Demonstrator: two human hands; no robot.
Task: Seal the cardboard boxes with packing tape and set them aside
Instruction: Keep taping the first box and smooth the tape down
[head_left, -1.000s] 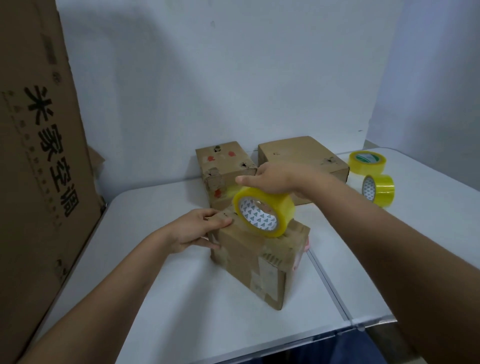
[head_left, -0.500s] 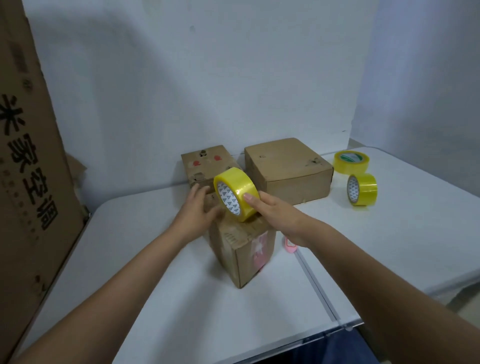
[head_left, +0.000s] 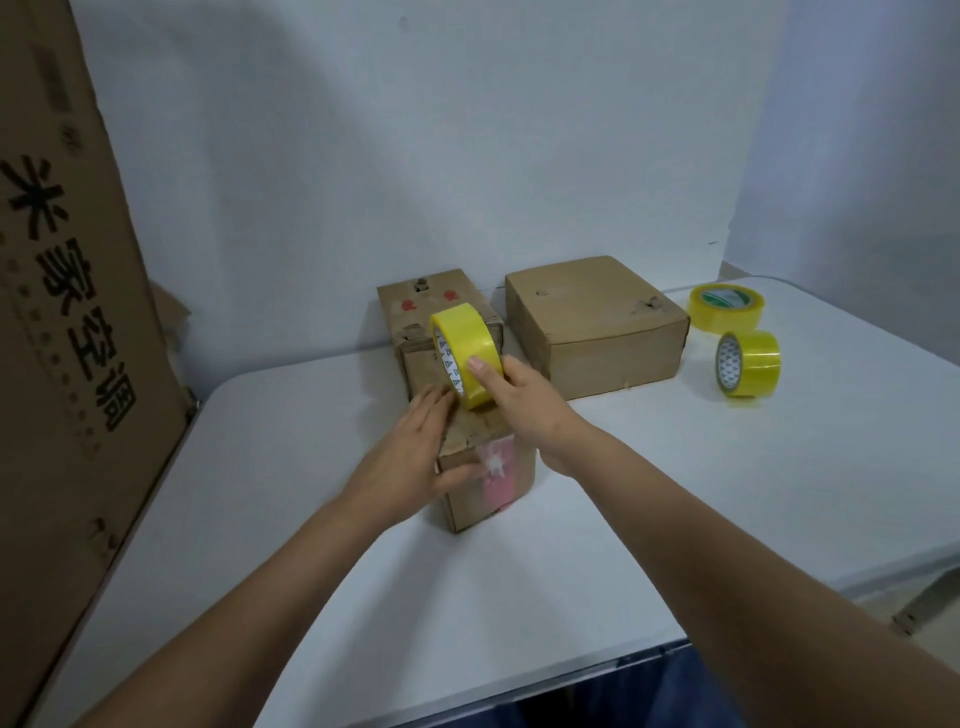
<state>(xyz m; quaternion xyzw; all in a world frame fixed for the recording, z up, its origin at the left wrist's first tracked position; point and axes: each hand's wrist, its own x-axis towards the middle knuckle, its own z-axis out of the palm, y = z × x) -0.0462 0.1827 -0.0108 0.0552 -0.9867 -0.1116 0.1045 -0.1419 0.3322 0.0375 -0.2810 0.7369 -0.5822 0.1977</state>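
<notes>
Box (head_left: 485, 470) has turned since 1s ago, corner now facing me. Right hand (head_left: 524, 402) grips the roll (head_left: 465, 353) atop box's far end, left hand (head_left: 410, 462) flat on box top w/ fingers straight. I think taping's abt to start.

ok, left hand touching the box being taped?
Touching. The head view shows the left hand lying flat on the near cardboard box, fingers on top, thumb across its front face.

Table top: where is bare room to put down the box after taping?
Bare table lies right of the near box, before the upright roll; also left, toward the big carton. The back boxes crowd the wall.
</notes>
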